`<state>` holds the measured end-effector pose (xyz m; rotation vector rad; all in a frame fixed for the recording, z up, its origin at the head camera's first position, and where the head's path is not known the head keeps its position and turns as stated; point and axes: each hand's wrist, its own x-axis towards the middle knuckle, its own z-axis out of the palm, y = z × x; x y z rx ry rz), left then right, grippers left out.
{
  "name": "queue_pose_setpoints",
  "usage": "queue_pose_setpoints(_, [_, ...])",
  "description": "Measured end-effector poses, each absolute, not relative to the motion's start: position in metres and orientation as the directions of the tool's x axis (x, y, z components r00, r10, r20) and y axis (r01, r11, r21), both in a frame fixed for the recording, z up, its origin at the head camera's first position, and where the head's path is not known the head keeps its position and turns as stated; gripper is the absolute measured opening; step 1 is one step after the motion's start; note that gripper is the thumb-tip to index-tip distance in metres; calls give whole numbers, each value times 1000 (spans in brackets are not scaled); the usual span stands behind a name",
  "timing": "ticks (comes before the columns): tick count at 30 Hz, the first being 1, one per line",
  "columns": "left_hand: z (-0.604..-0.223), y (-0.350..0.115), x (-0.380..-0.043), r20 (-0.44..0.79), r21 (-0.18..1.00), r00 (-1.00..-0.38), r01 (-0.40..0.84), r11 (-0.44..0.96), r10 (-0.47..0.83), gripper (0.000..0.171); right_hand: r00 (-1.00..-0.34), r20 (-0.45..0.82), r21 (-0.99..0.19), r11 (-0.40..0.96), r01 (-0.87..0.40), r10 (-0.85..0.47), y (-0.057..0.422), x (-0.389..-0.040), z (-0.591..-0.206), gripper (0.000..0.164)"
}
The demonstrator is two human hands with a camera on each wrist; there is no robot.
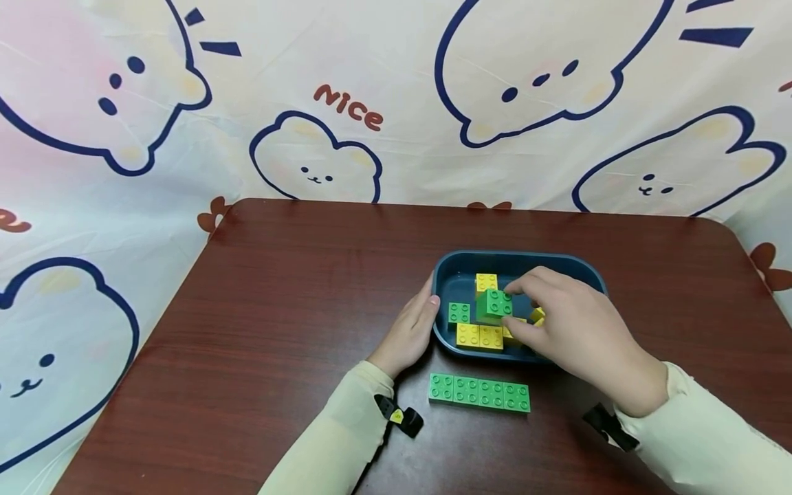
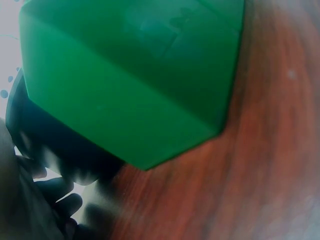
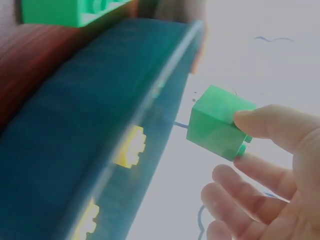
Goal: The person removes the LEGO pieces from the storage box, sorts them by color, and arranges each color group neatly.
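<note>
My right hand (image 1: 572, 330) pinches a green block (image 3: 220, 122) between thumb and index finger. The other fingers stay off it, loosely bent. In the head view this green block (image 1: 493, 302) is over the dark blue tray (image 1: 520, 258). My left hand (image 1: 408, 323) rests along the tray's left wall from outside, thumb at the rim, fingers fairly straight. Inside the tray are a small green block (image 1: 459, 313), a yellow block (image 1: 486, 282) at the back and yellow blocks (image 1: 479, 336) along the front. Another yellow piece (image 1: 538, 315) is partly hidden by my right hand.
In front of the tray, a row of green blocks (image 1: 479, 393) lies on the brown table (image 1: 297, 309). That green row (image 2: 125, 100) looms large in the left wrist view. A printed cloth (image 1: 408, 165) hangs behind the table.
</note>
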<state>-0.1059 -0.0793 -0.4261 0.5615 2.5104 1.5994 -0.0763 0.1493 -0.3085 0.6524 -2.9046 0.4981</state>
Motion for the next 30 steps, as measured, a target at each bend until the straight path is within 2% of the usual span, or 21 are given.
queue_pose_setpoints(7, [-426,-80,-106,96,891,-925,244,383,366,49,-899,240,-306,851,-428,-366,161,-59,-297,35])
queue_pose_setpoints(20, [-427,-81,-106,86,890,-930,233,393,357,48,-876,311,-289,841,-458,-370,171,-36,-302,36])
queue_pose_setpoints(30, [-426,-79,-105,79,891,-934,223,396,348,48,-896,261,-289,857,-427,-358,175,-23,-301,36])
